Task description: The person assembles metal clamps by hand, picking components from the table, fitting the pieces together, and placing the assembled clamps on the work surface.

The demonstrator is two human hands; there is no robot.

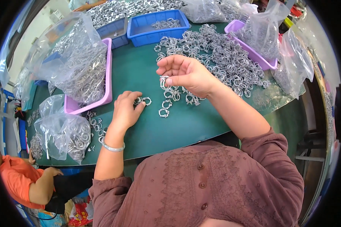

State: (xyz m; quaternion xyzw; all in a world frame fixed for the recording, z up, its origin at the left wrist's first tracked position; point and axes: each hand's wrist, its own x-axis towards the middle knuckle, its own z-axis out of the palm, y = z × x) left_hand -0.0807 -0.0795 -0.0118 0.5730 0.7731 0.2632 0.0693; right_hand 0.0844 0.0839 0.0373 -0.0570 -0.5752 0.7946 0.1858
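Observation:
My right hand point(191, 75) is raised over the near edge of a heap of silver ring-shaped metal parts point(223, 56). Its thumb and curled fingers pinch one metal ring point(163, 82). Farther left, my left hand point(125, 109) rests low on the green table point(136, 72), with thumb and forefinger closed round a small metal ring point(146, 101). What lies under its palm is hidden. Between the hands, several loose rings point(164, 112) lie in a short line on the table.
A lilac tray point(108, 75) with a bag of metal parts stands left, beside another clear bag point(79, 138). Blue bins point(147, 38) and a lilac tray point(253, 55) stand at the back and right. A person in orange point(21, 179) sits at lower left.

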